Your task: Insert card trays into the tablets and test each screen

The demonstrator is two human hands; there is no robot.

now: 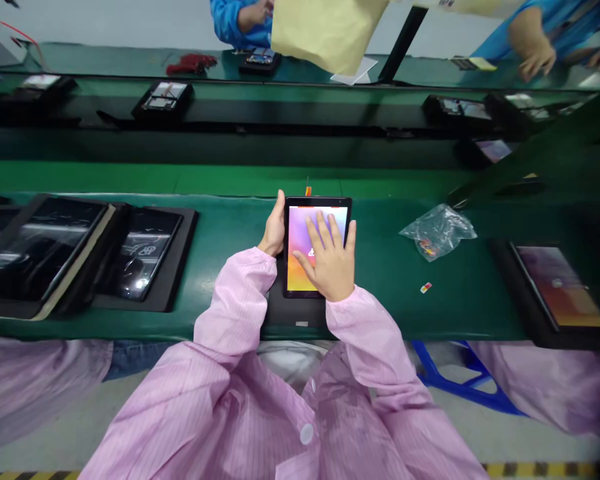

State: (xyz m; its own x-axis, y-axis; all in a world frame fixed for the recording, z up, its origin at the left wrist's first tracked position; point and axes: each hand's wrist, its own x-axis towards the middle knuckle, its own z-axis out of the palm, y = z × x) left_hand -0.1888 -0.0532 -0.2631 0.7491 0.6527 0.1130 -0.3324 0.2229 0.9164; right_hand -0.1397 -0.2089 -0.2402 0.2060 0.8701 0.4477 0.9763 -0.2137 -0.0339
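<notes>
tablet [299, 243] with a lit screen rests on a black mat [295, 313] in the middle of the green bench [380, 313]. left hand [273, 227] grips its left edge, thumb up the side and fingers hidden behind it, while right hand [333, 263] lies on the screen, fingers [323, 230] spread wide. plastic bag [437, 232] lies to the right, other tablets [140, 253] to the left.

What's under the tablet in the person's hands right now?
A black mat on the green workbench shows past the near edge of the tablet; whatever lies directly beneath it is covered and cannot be seen.
</notes>
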